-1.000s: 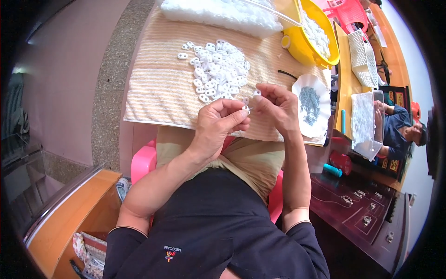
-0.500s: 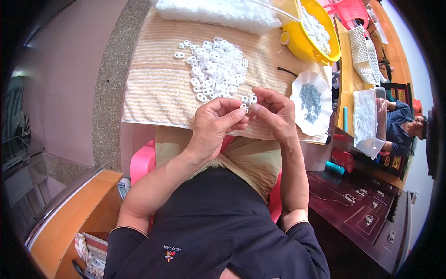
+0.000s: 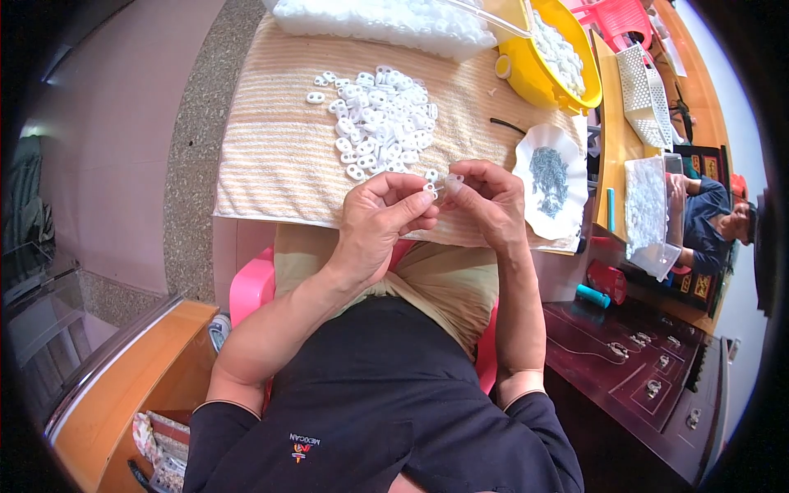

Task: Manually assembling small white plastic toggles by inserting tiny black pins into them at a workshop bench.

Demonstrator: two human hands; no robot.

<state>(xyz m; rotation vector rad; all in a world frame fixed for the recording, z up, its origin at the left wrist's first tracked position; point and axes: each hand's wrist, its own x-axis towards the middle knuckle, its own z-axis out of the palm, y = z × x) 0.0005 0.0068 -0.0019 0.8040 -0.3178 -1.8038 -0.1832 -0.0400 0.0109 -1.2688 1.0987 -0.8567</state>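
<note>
My left hand [image 3: 376,209] pinches a small white plastic piece with a round hole [image 3: 430,190] between thumb and fingers. Close against it, my right hand [image 3: 491,205] is closed on another white two-holed piece [image 3: 454,179], partly hidden by the fingertips. A thin, light pin-like bit shows between the two pieces; whether it joins them I cannot tell. Just beyond the fingertips a loose white piece [image 3: 431,175] lies on the striped towel [image 3: 271,148]. Past my left hand spreads a heap of white two-holed plastic pieces [image 3: 382,119].
Right of my hands sits a white scalloped dish [image 3: 532,215] holding small dark grey bits [image 3: 549,177]. A black curved strip [image 3: 507,126] lies behind it. At the back stand a clear tub of white pieces [image 3: 378,25] and a yellow basin [image 3: 526,82]. Another person [image 3: 708,222] sits at far right.
The piece in my right hand has tilted, from facing up with both holes showing to a flatter angle. My right fingers have dropped slightly nearer; my left hand has hardly moved.
</note>
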